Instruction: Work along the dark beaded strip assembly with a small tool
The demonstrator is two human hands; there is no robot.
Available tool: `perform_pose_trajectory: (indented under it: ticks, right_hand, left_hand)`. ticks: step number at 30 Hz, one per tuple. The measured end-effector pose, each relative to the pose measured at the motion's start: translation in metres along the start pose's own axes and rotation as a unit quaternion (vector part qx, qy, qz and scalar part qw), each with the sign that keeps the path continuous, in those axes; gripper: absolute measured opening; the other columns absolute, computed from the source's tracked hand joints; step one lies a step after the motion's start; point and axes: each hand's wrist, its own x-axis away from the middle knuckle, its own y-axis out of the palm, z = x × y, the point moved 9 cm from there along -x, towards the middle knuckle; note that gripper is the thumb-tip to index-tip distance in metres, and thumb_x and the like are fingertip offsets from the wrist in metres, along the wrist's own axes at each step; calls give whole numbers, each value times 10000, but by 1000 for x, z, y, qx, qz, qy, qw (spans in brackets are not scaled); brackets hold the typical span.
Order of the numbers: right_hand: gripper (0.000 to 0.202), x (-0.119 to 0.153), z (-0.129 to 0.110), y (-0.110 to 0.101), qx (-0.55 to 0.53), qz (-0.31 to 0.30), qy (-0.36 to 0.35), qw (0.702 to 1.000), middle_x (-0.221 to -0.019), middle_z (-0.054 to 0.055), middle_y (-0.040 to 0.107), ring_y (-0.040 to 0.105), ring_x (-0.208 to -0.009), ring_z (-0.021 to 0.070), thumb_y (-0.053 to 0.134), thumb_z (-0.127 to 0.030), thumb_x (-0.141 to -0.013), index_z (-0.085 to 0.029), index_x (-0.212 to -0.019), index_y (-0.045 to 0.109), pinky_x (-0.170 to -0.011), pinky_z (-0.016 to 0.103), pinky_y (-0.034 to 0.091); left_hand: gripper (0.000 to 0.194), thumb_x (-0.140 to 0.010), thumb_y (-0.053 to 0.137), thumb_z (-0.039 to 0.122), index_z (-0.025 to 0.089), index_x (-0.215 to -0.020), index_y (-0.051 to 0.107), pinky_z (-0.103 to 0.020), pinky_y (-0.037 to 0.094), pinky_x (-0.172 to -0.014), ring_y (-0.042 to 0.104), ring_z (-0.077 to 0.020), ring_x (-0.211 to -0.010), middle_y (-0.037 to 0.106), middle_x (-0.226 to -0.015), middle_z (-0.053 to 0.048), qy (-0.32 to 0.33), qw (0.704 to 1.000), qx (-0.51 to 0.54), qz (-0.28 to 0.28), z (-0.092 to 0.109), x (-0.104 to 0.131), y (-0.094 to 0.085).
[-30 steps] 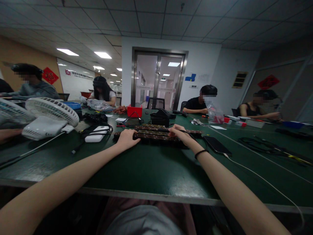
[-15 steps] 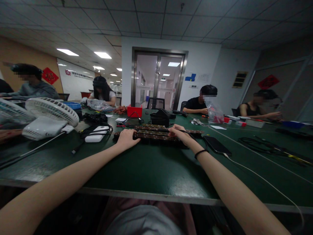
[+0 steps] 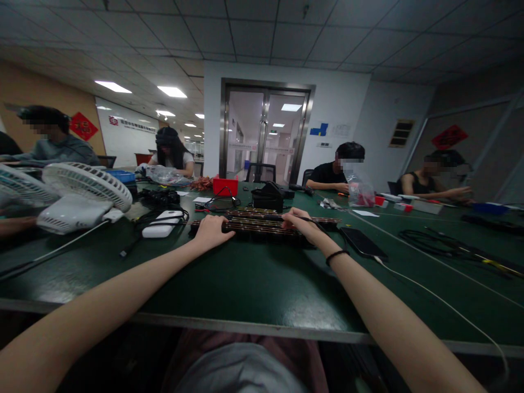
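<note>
Across the middle of the green table lies a dark rack of long thin rods (image 3: pixel 257 228), with small bright spots along them. My left hand (image 3: pixel 212 232) grips its left end, thumb along the front and fingers over the top; some fingertips are hidden. Above the right part of the rack, my right hand (image 3: pixel 301 221) is closed in a pinch round a dark pen-shaped tool with a cord (image 3: pixel 272 218), which points left over the rods. The cord runs back over my right wrist. Too small to make out is the tool's tip.
Left of the rack are a white power bank (image 3: pixel 160 224), black cables and a white fan (image 3: pixel 84 191). A black box (image 3: pixel 267 197) and a red bin (image 3: pixel 225 186) stand behind it. On the right lies a phone (image 3: pixel 363 243) with a white cable. Several people sit around the table.
</note>
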Motion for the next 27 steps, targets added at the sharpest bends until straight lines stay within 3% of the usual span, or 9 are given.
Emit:
perform_pose_trajectory:
  ticks: [11, 27]
  right_hand:
    - [223, 1, -4, 0, 10, 2, -13, 1000, -631, -4, 687, 641, -649, 145, 602, -208, -849, -230, -639, 529, -665, 253, 518]
    - [204, 1, -2, -1, 7, 4, -15, 1000, -629, -2, 690, 634, -636, 153, 638, -254, -816, -226, -643, 534, -680, 281, 506]
  left_hand:
    - [468, -830, 699, 481, 154, -1164, 717, -420, 493, -986, 643, -349, -1128, 742, -1138, -138, 31, 998, -26, -40, -1, -5, 5]
    - [427, -846, 724, 413, 151, -1181, 689, -405, 483, -992, 645, -327, -1134, 723, -1174, -139, 39, 998, -10, -49, -5, -8, 12]
